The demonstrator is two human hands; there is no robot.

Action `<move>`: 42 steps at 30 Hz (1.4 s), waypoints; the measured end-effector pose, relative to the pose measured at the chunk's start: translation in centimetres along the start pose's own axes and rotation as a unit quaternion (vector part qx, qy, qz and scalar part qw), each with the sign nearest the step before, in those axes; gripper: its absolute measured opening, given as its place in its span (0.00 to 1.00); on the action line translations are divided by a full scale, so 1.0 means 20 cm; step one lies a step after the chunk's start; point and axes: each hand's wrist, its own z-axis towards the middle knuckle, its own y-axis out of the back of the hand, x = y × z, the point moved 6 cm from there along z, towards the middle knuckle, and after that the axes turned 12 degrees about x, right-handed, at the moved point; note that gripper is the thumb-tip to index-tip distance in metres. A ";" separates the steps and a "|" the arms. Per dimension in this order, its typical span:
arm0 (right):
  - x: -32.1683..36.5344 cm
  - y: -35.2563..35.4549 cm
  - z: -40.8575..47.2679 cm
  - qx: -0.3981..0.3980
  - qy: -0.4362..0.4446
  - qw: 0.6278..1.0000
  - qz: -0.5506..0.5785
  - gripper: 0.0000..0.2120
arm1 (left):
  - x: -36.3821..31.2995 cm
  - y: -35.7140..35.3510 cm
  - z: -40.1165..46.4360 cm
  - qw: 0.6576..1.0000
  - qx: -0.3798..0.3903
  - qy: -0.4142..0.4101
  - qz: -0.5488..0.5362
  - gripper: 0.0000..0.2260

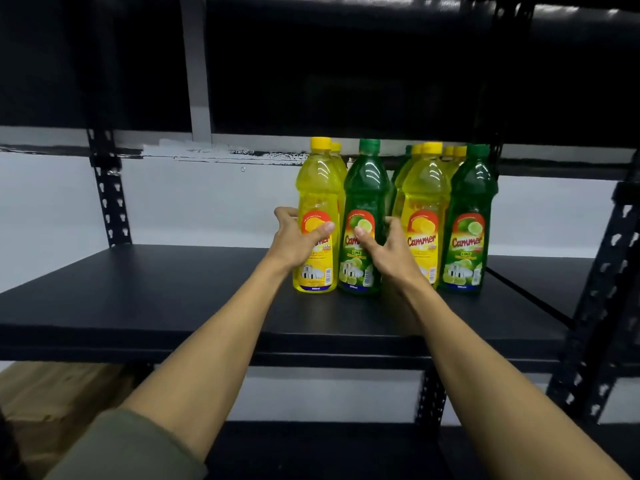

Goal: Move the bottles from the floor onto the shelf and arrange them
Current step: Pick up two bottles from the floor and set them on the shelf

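Both hands at the black metal shelf (156,289): the left hand (294,240) wraps a tall yellow-capped plastic bottle of lemon liquid (317,202) at its label, while the right hand (377,247) curls round a green-capped plastic bottle of lime liquid (363,188) just beside it. Both bottles stand upright on the board, next to a cluster of matching yellow and green bottles (446,209). Full and glossy, they look weighty and slippery — the labelled waist seems the surest hold — and top-heavy enough to tip if nudged.
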 end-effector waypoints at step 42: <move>0.03 -0.23 -0.84 0.059 -0.004 0.924 -0.378 0.20 | 0.11 -0.31 -1.01 0.874 0.020 0.004 0.485 0.28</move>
